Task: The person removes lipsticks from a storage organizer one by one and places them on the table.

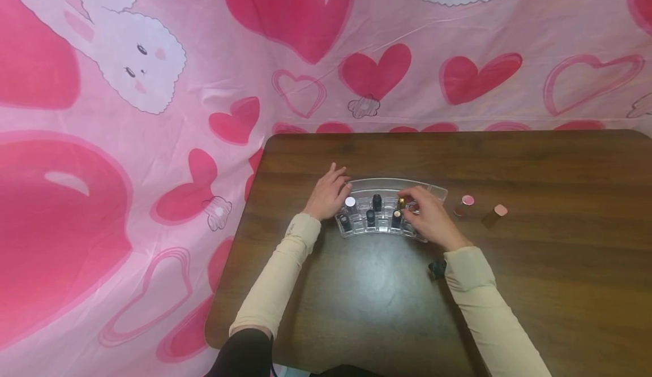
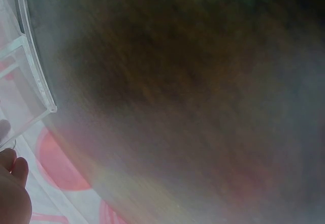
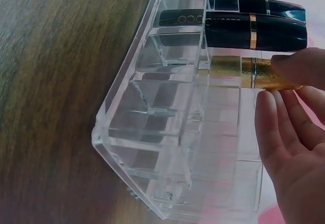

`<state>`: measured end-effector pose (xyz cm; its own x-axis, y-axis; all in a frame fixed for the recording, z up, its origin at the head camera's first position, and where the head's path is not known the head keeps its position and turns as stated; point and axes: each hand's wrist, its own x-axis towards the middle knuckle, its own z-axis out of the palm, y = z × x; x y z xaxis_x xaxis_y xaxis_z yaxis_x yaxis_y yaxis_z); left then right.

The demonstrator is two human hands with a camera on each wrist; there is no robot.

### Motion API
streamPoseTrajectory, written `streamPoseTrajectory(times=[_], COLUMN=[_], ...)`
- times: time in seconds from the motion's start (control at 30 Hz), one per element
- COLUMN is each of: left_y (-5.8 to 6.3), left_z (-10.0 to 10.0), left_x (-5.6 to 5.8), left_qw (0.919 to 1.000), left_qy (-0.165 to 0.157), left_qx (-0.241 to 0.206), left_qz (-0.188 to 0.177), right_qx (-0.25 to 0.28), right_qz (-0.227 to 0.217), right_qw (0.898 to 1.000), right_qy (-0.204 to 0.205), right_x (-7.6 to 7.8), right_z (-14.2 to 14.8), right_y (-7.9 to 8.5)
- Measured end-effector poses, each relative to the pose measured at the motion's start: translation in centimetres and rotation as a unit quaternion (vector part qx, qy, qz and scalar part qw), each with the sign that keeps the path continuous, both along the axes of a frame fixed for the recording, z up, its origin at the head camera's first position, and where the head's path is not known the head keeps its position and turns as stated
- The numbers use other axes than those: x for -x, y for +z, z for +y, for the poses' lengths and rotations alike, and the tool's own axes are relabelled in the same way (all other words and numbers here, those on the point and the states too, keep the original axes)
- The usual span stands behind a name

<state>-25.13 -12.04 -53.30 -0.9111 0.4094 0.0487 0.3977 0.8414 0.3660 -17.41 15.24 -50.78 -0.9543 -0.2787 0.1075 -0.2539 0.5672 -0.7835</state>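
A clear tiered lipstick organizer (image 1: 379, 232) with a curved front stands on the table. My right hand (image 1: 430, 218) pinches a gold lipstick tube (image 3: 266, 74) between thumb and fingers. The tube's lower end sits within a compartment toward the organizer's right side. Just beside it stands a black lipstick with a gold band (image 3: 279, 32). Further left in the organizer are a white-capped tube (image 1: 350, 203) and several black tubes (image 1: 377, 202). At the organizer's left end rests my left hand (image 1: 327, 196), fingers extended. Its wrist view shows only some fingertips (image 2: 19, 170) beside the clear plastic.
To the right of the organizer stand a pink-topped tube (image 1: 467, 201) and a pink-capped lipstick (image 1: 500, 211). A small black object (image 1: 436, 270) is at my right wrist. Beyond the brown wooden table (image 1: 356, 286) hangs a pink heart-patterned cloth (image 1: 311, 99).
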Motion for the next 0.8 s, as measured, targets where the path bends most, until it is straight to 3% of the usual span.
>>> streamPoseTrajectory(times=[0.3,0.8], left_y=[0.03,0.18], left_z=[-0.01,0.12], left_x=[-0.15,-0.15], left_qw=[0.9998,1.0000], left_qy=[0.007,0.003], left_qx=[-0.006,-0.004], left_qz=[-0.015,-0.004], right_qx=[-0.021,-0.030], right_qz=[-0.008,-0.005], right_qw=[1.000,1.000], right_qy=[-0.004,-0.003], right_x=[0.20,0.20], right_z=[-0.07,-0.18], right_y=[-0.03,0.03])
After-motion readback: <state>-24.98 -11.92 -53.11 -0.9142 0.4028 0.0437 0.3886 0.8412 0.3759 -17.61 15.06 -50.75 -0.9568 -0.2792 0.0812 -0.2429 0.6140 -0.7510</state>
